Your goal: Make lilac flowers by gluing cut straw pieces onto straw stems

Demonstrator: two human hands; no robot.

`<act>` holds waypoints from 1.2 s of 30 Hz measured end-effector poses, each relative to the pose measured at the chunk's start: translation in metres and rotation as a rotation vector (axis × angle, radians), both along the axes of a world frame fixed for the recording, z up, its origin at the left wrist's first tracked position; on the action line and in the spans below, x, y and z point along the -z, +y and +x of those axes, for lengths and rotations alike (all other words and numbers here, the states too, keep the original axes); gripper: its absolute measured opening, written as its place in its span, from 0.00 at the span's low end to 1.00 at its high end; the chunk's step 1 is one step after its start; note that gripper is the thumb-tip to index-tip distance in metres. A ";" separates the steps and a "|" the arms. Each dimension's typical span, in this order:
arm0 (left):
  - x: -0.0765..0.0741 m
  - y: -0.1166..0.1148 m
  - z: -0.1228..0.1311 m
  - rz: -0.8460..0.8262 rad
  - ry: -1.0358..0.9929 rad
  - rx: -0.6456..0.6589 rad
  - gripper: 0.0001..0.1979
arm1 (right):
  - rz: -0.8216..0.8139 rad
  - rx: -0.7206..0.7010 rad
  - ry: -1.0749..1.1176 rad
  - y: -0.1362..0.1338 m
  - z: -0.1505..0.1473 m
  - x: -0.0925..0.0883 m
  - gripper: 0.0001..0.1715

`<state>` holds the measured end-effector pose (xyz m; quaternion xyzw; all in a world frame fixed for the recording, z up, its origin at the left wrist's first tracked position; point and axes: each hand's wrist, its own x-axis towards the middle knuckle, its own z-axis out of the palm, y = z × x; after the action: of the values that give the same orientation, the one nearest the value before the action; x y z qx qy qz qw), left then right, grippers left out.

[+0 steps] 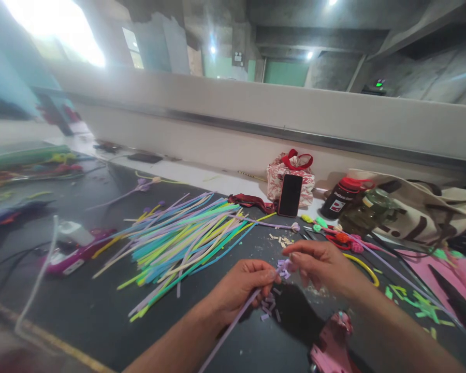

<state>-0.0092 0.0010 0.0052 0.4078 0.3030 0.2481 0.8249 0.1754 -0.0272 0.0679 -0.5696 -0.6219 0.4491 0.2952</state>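
Observation:
My left hand (248, 285) is closed in a pinch around a long lilac pipe cleaner (233, 326), whose lower end runs down toward me. At its upper end is a cluster of short lilac pieces (283, 269), shaped like a small flower head. My right hand (314, 261) has its thumb and forefinger pinched at the right side of that cluster; its other fingers are curled and partly hidden. Loose lilac cuttings (270, 308) lie on the table below my hands. Near the bottom edge rests a pink tool (332, 344), its kind unclear.
Many coloured pipe cleaners (182, 238) lie heaped at left on the dark table (112, 316). Beige cuttings (282, 241) and green cuttings (427, 305) are scattered about. A phone (290, 195) leans on a patterned bag (274, 176), beside a dark bottle (339, 199).

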 end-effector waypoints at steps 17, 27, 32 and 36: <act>-0.002 -0.001 0.001 0.092 0.082 -0.025 0.11 | 0.731 -0.341 -0.739 -0.003 0.002 -0.006 0.10; -0.003 -0.002 0.001 0.097 0.083 -0.047 0.12 | 0.791 -0.304 -0.727 -0.001 -0.002 0.001 0.06; -0.003 -0.002 0.001 0.085 0.092 -0.041 0.12 | 0.767 -0.254 -0.722 -0.003 -0.002 0.004 0.06; -0.004 -0.001 0.002 0.080 0.102 -0.048 0.12 | 0.742 -0.239 -0.685 -0.005 0.000 0.004 0.06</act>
<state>-0.0073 -0.0004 0.0088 0.4451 0.3444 0.2586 0.7851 0.1757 -0.0326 0.0635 -0.4658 -0.8610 0.0166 0.2035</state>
